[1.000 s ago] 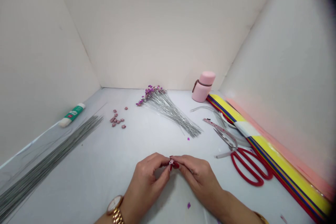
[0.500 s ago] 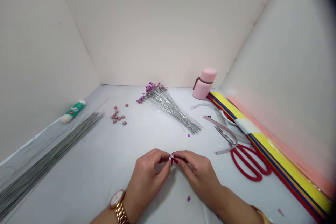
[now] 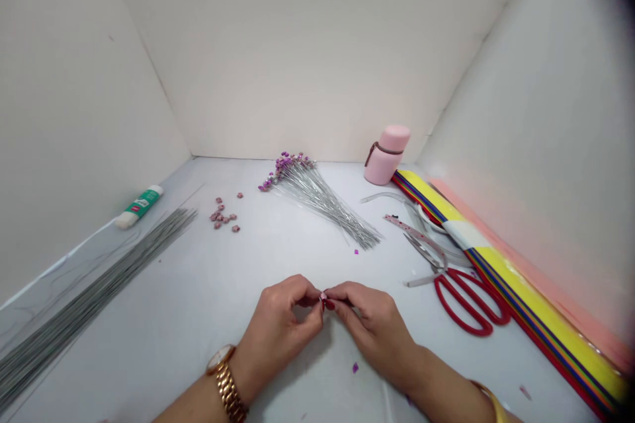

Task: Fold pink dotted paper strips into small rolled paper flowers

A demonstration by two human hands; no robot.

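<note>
My left hand and my right hand meet fingertip to fingertip low in the middle of the white table. Together they pinch a tiny pink folded paper piece. Both hands are closed in a pinch. A gold watch is on my left wrist. Behind the hands lies a bundle of silver wires tipped with purple paper bits. Several loose pink paper bits lie at the back left.
A long sheaf of plain grey wires runs along the left edge, with a glue stick behind it. Red-handled scissors, paper strips, a pink bottle and a stack of coloured sheets lie at the right. Walls enclose three sides.
The hands keep pinching the small piece together; the view has shifted slightly, so hands and table items sit a little higher in frame.
</note>
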